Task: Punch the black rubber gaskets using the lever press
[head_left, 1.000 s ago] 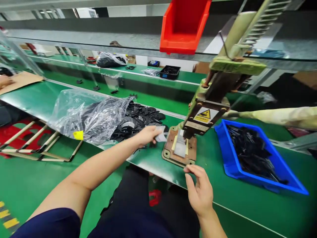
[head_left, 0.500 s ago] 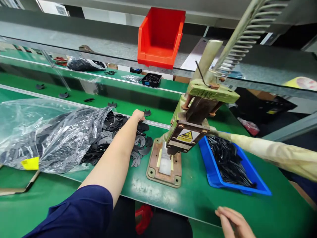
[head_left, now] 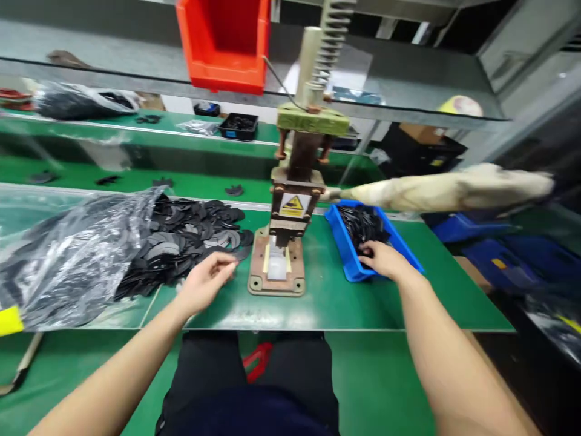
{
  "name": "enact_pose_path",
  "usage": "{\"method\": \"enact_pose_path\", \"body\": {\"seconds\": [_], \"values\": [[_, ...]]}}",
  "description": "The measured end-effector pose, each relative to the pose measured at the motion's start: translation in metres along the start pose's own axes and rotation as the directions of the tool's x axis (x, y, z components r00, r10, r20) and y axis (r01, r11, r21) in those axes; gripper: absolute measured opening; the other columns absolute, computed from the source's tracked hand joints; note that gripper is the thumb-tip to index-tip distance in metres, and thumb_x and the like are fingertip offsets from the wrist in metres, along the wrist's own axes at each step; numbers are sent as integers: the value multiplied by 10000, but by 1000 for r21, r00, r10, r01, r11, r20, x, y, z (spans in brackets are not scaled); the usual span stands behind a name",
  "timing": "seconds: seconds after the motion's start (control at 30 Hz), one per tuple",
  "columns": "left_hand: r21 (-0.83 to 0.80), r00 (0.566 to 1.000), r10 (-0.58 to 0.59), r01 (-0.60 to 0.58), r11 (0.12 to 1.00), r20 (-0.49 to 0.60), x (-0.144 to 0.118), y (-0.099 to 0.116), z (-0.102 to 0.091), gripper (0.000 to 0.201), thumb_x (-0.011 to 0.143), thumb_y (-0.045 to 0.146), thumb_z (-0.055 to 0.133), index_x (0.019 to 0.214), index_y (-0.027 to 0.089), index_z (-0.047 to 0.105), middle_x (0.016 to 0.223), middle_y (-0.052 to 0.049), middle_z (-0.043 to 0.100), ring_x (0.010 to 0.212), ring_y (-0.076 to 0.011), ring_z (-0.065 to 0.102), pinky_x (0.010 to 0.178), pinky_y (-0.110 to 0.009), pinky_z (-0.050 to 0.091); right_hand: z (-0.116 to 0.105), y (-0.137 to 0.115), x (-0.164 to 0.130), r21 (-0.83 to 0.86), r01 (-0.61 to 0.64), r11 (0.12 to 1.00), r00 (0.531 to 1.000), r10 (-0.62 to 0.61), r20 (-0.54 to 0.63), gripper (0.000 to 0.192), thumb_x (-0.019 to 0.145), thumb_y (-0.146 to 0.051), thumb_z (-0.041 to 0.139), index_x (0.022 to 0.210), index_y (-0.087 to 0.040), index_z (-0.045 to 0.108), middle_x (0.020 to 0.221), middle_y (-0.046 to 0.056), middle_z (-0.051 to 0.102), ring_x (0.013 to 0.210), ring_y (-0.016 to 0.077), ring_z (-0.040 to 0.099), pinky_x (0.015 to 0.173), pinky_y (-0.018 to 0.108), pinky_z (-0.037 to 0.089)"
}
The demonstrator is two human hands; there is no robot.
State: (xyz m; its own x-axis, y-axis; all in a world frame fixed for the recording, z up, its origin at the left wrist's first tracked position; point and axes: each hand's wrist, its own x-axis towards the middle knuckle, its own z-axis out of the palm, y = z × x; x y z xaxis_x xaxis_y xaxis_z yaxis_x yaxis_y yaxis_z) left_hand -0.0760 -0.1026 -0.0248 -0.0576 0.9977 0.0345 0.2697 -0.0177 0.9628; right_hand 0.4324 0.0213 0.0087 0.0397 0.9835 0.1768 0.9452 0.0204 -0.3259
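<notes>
Right of the green-and-brown metal press (head_left: 295,184), the right hand (head_left: 385,259), grip unclear, dips among slender black parts (head_left: 361,223) in a blue plastic tray (head_left: 339,237), apparently picking, which calls for isolating one; left of it, the loosely curled left hand (head_left: 206,283), hold unclear, adjoins flat black crescents (head_left: 197,233).

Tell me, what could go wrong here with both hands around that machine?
Pinching: the press carries a yellow warning label, and the left hand is near its base; stray fingers might get caught.

Bumping: the pale lever sticks out on the same side as the blue bin, where the right hand is; a raised arm could knock it.

Spilling: loose dark pieces lie heaped close to the base and might slide against it.
</notes>
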Motion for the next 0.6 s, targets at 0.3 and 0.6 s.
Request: {"method": "enact_pose_path", "body": {"seconds": [0.3,0.6], "values": [[195,981,79,-113,974,175,-65,-45,33,337,1008,525,639,1049,216,768,958,-36,766,797,-167,665,747,-269,542,-5,-17,10,-252,-35,967,891,145,431,371,1013,-478,672,1234,-180,678,1252,81,703,1119,192,693,1000,423,627],[225,987,75,-106,969,139,-66,-45,34,363,994,559,647,977,208,740,816,-6,704,702,-153,609,670,-252,502,-12,6,8,-175,-73,982,955,119,270,393,1020,-481,659,1267,-175,665,1272,85,696,1135,199,691,1011,436,626]]}}
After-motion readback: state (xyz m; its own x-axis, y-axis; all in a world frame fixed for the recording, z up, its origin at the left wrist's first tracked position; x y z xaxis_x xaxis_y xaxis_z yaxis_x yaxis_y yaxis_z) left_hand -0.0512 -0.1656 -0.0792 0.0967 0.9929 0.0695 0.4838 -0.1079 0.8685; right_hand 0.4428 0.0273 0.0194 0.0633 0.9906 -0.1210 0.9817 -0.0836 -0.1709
